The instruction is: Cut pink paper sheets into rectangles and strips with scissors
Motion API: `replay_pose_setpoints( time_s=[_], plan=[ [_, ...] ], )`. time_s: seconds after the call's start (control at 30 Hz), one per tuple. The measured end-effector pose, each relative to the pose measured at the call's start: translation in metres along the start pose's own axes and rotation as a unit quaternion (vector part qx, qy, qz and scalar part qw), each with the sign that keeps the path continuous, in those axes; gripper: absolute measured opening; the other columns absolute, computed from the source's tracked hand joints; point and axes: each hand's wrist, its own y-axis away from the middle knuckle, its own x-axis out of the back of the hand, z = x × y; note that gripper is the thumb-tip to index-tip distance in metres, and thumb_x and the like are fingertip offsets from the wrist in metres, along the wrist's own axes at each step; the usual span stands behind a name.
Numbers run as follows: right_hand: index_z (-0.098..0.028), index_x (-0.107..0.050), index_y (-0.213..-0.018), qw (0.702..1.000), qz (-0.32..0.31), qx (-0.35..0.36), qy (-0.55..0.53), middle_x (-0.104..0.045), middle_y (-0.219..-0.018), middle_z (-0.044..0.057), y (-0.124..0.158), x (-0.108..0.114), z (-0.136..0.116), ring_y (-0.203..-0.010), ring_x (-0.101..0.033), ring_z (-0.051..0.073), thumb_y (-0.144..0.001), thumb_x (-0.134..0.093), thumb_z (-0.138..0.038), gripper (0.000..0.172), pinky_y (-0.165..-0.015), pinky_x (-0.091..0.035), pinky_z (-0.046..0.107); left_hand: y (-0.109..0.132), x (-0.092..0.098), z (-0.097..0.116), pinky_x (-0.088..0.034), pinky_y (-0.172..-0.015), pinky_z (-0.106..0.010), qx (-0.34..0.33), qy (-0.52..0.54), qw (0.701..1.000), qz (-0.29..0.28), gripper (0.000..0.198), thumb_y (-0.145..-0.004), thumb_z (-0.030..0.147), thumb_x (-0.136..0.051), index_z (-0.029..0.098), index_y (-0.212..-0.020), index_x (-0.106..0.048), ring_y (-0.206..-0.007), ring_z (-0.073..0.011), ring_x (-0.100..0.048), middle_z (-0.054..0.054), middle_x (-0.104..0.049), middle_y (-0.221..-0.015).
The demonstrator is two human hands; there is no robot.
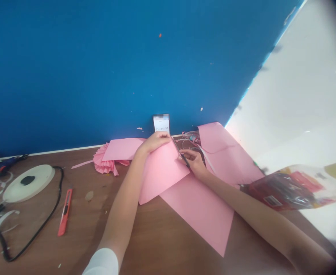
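Note:
My left hand (158, 141) grips the upper edge of a pink paper sheet (162, 170), which is lifted and tilted over the table. At the sheet's right edge, my right hand (193, 160) is closed around dark-handled scissors (184, 158), their blades lying along that edge and pointing up and away. Another pink sheet (205, 214) lies beneath and to the right, partly under my right forearm. Behind my left forearm is a further pink piece (122, 149), resting over a pleated pink paper rosette (103, 160).
A phone (161, 124) showing a timer leans on the blue wall. Left are a red cutter (65, 212), a white ribbon roll (29, 183) and a black cable (59, 191). Right are a large pink sheet (228, 156) and a plastic package (294, 187).

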Motion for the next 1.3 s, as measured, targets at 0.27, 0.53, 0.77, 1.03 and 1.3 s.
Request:
replay_pose_setpoints(
  time_s=[0.27,0.53,0.77,1.03,1.3],
  plan=[
    [-0.020,-0.070,-0.089,1.000,-0.001,0.005,0.014,-0.064,-0.065,0.001,-0.001,0.001,0.002,-0.055,-0.055,0.014,-0.059,-0.078,-0.044,0.039,-0.051,-0.043,0.027,-0.001,-0.001,-0.005,-0.037,-0.067,-0.024,0.012,-0.002,1.000,0.004,0.015,-0.070,0.028,-0.055,0.013,-0.073,-0.060,-0.071,-0.0130,-0.051,0.001,-0.058,-0.072],
    [-0.019,-0.070,-0.091,1.000,-0.011,0.002,0.024,-0.063,-0.064,0.002,0.000,0.000,0.001,-0.055,-0.054,0.014,-0.061,-0.077,-0.044,0.040,-0.049,-0.041,0.027,0.001,0.001,-0.002,-0.037,-0.067,-0.024,0.019,-0.005,1.000,0.003,0.017,-0.071,0.030,-0.056,0.013,-0.073,-0.059,-0.071,-0.0131,-0.052,0.000,-0.058,-0.073],
    [-0.023,-0.064,-0.104,1.000,0.005,0.008,-0.001,-0.065,-0.077,0.001,-0.002,0.001,-0.001,-0.063,-0.056,0.014,-0.067,-0.073,-0.040,0.042,-0.055,-0.043,0.026,0.011,0.008,0.007,-0.040,-0.071,-0.026,0.016,-0.014,0.999,-0.044,0.031,-0.075,0.043,-0.059,0.013,-0.083,-0.061,-0.077,-0.0146,-0.055,-0.003,-0.061,-0.082],
    [-0.023,-0.061,-0.106,0.999,-0.025,0.028,-0.024,-0.065,-0.087,0.003,-0.001,-0.002,-0.005,-0.073,-0.058,0.014,-0.068,-0.072,-0.033,0.040,-0.065,-0.046,0.026,0.013,0.011,0.007,-0.041,-0.077,-0.027,-0.014,-0.054,0.992,-0.114,0.035,-0.079,0.045,-0.057,0.013,-0.093,-0.062,-0.086,-0.0167,-0.057,-0.005,-0.063,-0.091],
    [-0.025,-0.053,-0.117,1.000,-0.016,-0.001,0.009,-0.058,-0.065,-0.003,0.000,-0.005,-0.008,-0.054,-0.052,0.012,-0.062,-0.076,-0.027,0.059,-0.051,-0.043,0.025,0.007,0.004,0.002,-0.041,-0.084,-0.029,-0.003,-0.116,0.981,-0.153,0.038,-0.081,0.045,-0.052,0.015,-0.103,-0.063,-0.097,-0.0203,-0.057,-0.007,-0.064,-0.105]
  ],
)
